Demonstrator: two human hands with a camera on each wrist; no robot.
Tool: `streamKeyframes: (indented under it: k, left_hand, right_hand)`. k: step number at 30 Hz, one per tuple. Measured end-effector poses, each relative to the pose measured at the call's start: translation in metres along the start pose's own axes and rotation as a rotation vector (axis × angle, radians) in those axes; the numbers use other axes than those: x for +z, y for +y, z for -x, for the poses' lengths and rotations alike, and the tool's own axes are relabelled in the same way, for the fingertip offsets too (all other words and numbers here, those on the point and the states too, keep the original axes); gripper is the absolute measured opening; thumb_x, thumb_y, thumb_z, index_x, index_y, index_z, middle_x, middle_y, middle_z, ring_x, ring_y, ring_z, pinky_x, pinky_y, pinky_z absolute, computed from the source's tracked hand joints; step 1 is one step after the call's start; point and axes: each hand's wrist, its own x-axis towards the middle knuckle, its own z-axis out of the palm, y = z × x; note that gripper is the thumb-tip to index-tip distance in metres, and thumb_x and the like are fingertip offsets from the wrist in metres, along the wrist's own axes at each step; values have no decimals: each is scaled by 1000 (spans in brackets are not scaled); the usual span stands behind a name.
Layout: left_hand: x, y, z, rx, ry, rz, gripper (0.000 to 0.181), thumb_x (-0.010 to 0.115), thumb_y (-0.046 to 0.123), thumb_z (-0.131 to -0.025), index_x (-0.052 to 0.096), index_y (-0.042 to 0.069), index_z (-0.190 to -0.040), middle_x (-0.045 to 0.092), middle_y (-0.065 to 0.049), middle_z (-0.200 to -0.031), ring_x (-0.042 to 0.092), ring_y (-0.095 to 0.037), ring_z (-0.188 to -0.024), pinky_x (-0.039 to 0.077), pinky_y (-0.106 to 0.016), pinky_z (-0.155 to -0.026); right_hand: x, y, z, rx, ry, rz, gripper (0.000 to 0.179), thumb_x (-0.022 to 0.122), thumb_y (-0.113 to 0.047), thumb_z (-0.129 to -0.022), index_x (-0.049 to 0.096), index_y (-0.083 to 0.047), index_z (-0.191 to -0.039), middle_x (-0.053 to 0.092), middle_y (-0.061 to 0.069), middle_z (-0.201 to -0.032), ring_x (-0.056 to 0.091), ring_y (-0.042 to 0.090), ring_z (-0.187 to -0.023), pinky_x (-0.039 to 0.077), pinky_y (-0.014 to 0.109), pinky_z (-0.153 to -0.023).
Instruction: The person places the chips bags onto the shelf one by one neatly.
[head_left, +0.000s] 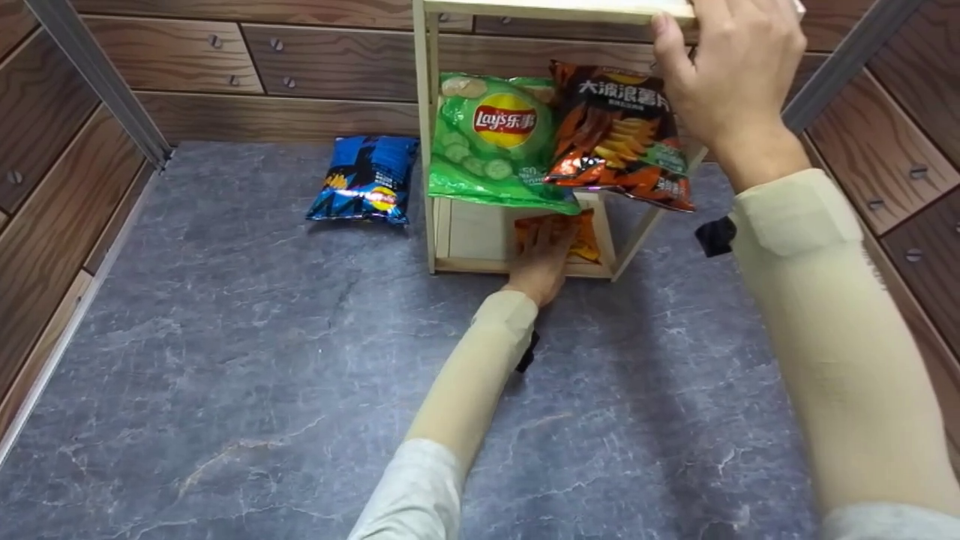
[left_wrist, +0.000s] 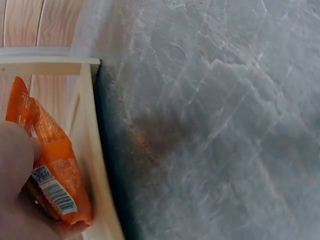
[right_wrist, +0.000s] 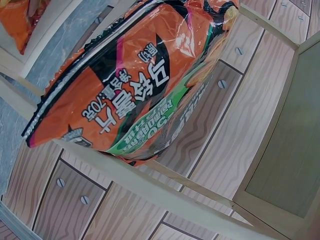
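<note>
A small wooden shelf rack (head_left: 555,9) stands against the back wall. My left hand (head_left: 544,266) reaches into its lowest level and grips a small orange snack bag (left_wrist: 60,170), whose barcode shows in the left wrist view. Up at the top right corner, my right hand (head_left: 739,82) holds the rack's top board, its thumb at the front edge and its fingertips out of frame. On the level between sit a green Lay's chip bag (head_left: 495,146) and a black-and-orange potato chip bag (head_left: 622,139), side by side and overhanging the front. The right wrist view shows that second bag close up.
A blue chip bag (head_left: 364,180) lies on the grey marbled surface (head_left: 262,322), left of the rack. Wood-patterned panels (head_left: 330,67) enclose the back and sides, with grey metal posts (head_left: 105,82) at the corners.
</note>
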Motion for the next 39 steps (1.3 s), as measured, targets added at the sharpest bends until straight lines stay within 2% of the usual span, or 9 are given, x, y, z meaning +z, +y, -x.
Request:
streamKeyframes:
  k: [4,9,12,19,22,25,28,35,39]
  left_hand:
    - [6,-3,-4,-14,-20,77,57,48,22,-104,27,32,-156,29,-12,-159,25,-33,-150,31,-55,-118]
    - [11,0,-9,-18,-48,71,55,46,26,-105,26,29,-156,30,-9,-160,23,-31,-151,28,-54,-119]
    - [14,3,-10,-34,-79,25,57,43,30,-106,21,28,-158,23,-8,-164,18,-30,-153,25,-53,-121]
    - [25,8,-9,-5,-135,-211,71,40,47,-104,1,27,-161,5,-12,-168,4,-30,-156,16,-51,-124]
    - [28,8,-9,3,-127,-231,74,44,47,-103,3,25,-161,3,-13,-168,2,-30,-156,14,-52,-125]
    - [31,8,-9,11,-94,-202,70,49,43,-102,14,22,-159,7,-13,-168,5,-30,-156,15,-52,-124]
    - [32,7,-8,33,-54,-195,58,46,35,-104,23,20,-155,11,-14,-167,8,-30,-155,19,-52,-124]
    - [35,8,-4,112,90,-281,44,41,24,-107,40,18,-150,23,-13,-164,18,-29,-154,29,-50,-120]
    - [37,6,-3,126,161,-315,46,46,24,-105,42,20,-150,32,-12,-160,30,-29,-149,32,-48,-119]
  right_hand:
    - [-1,-1,0,5,-6,-2,59,38,-55,-98,52,-21,-144,54,9,-147,44,35,-139,31,57,-114]
    - [-2,0,0,-7,4,1,59,38,-55,-98,56,-18,-141,56,10,-145,46,37,-137,32,59,-112]
    - [-1,0,0,-8,4,0,59,38,-55,-98,56,-18,-141,55,10,-146,45,37,-138,31,59,-113]
    - [-1,0,1,-7,13,-10,58,40,-55,-97,54,-21,-143,54,7,-147,47,37,-136,32,61,-110]
    - [-1,0,1,3,2,-6,58,39,-55,-98,55,-19,-141,54,8,-147,46,37,-137,31,60,-112]
    - [-2,-1,0,15,-5,-3,58,39,-55,-98,58,-17,-139,56,9,-145,46,38,-136,31,60,-112]
    - [-2,-2,0,20,-8,-4,58,40,-54,-98,59,-16,-137,57,10,-144,47,38,-135,31,60,-112]
    - [-1,0,2,2,8,-10,56,40,-53,-97,59,-19,-138,55,9,-146,48,42,-132,33,64,-108]
    - [0,0,0,-1,16,-18,54,42,-52,-98,66,-13,-127,59,14,-138,50,44,-127,32,65,-108]
